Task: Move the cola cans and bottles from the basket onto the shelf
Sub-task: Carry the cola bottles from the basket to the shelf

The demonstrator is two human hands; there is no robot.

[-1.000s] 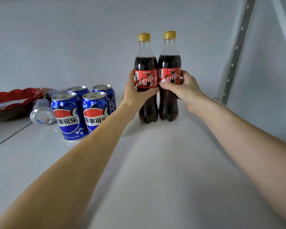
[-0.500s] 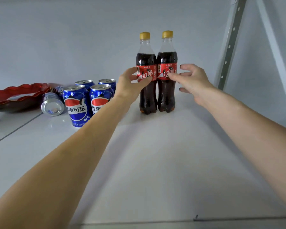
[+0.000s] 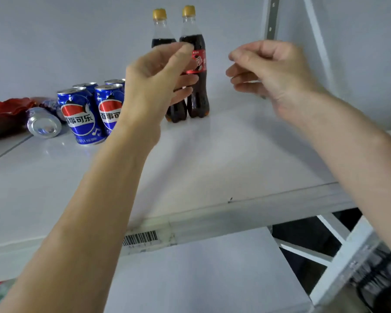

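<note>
Two cola bottles stood far back on the shelf, right of the blue cans. The left hand and right hand were loose and held nothing. It seemed best to pull both hands out slowly, so no bottle got bumped.

The white shelf is being loaded up: two cola bottles are being kept upright side by side at the back, four blue cans are standing left of them, one can is lying tipped over, a red dish is sitting far left.
</note>
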